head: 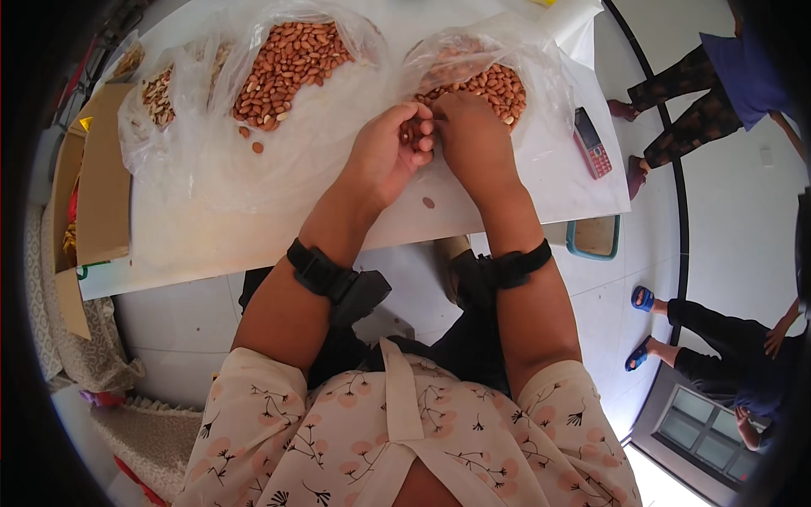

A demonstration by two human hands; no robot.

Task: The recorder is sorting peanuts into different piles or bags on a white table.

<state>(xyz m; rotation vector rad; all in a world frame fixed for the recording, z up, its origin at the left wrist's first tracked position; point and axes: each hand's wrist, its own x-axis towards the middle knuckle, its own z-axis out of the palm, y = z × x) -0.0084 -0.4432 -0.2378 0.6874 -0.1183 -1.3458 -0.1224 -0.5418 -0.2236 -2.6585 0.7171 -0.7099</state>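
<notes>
My left hand (377, 158) is half curled, palm up, around a few red-skinned peanut kernels (408, 132). Its fingertips meet those of my right hand (478, 142), which is bent palm down; whatever its fingers pinch is hidden. Just beyond both hands, a clear plastic bag (548, 76) lies open with a heap of shelled peanuts (507, 89) inside. To the left, a second clear bag (364, 38) holds a larger spread of peanuts (291, 70). One loose peanut (257, 147) rests near that heap, and a flat brown bit (428, 203) lies on the table below my hands.
On the white table (215, 244) are a red keypad phone (592, 144) at right and bagged pale broken pieces (158, 95) at left. A cardboard box (104, 171) flanks the left edge. A blue-rimmed container (592, 237) sits beyond the table's right corner. Two people stand at right.
</notes>
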